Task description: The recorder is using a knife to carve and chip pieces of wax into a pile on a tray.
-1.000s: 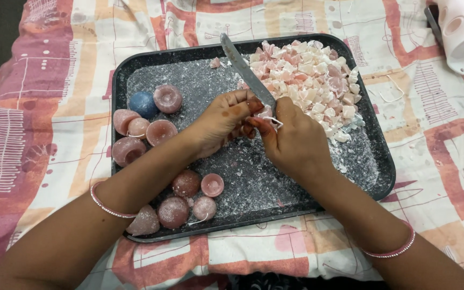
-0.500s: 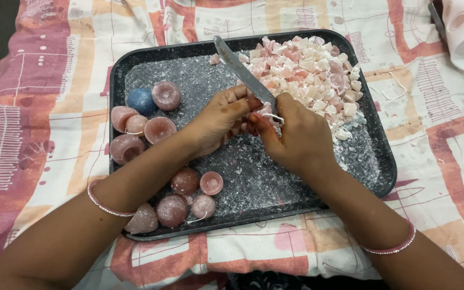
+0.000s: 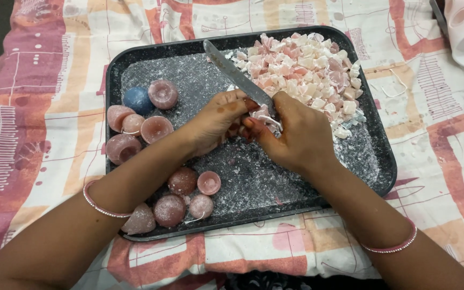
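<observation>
A: What is seen at the centre of the frame?

B: Two bare hands are shown meeting over a dark rectangular tray point(image 3: 135, 64) dusted with white crumbs. The right hand point(image 3: 296, 134) is closed around the handle of a knife point(image 3: 237, 75), whose blade is pointed toward the upper left of the frame. The left hand point(image 3: 216, 121) is curled narrowly around a small pink piece point(image 3: 261, 115), pinched at the fingertips; the piece is mostly hidden, so its shape cannot be told for certain.

A: Where is the cut material placed?

B: A heap of pale pink and white chunks point(image 3: 307, 70) is piled in the upper right part of the tray, just beside the knife blade.

A: And what is found elsewhere on the tray?

B: Round pink wax-like cups point(image 3: 157, 129) are grouped at the left side, with one blue ball point(image 3: 137, 99) among them. More pink rounds point(image 3: 183, 196) are gathered along the lower edge. Thin pink bangles are worn on both wrists. The tray is set on a patterned cloth point(image 3: 22, 134) in pink, orange and white.
</observation>
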